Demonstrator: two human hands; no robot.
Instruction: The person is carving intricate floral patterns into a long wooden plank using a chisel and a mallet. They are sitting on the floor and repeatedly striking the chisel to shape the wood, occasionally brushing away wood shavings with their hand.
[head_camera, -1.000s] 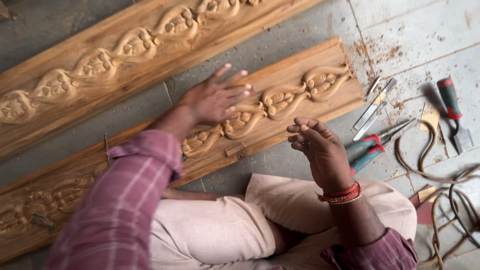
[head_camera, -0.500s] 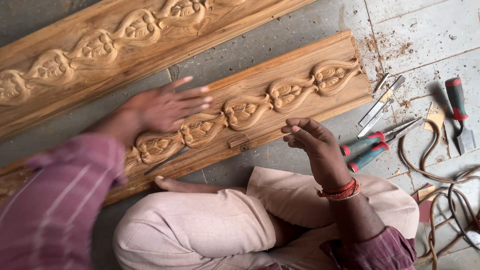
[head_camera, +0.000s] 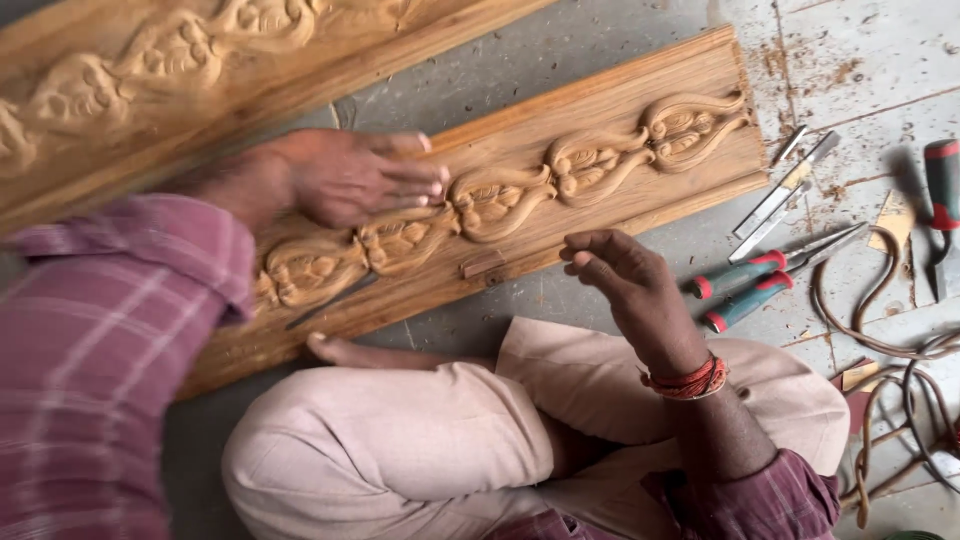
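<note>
Resting flat on the carved plank (head_camera: 600, 130), the left hand (head_camera: 345, 178) has fingers extended, gripping nothing. Plank's long axis runs lower-left to upper-right on the floor (head_camera: 600, 50). Right hand (head_camera: 625, 275) hovers just off its near edge, half-curled, empty.

My left hand (head_camera: 345, 180) has a purple-pink plaid sleeve (head_camera: 110, 340), right hand (head_camera: 625, 285) has red thread bangles (head_camera: 690, 380) just above a matching plaid cuff, pale beige trousers (head_camera: 420, 445).
</note>
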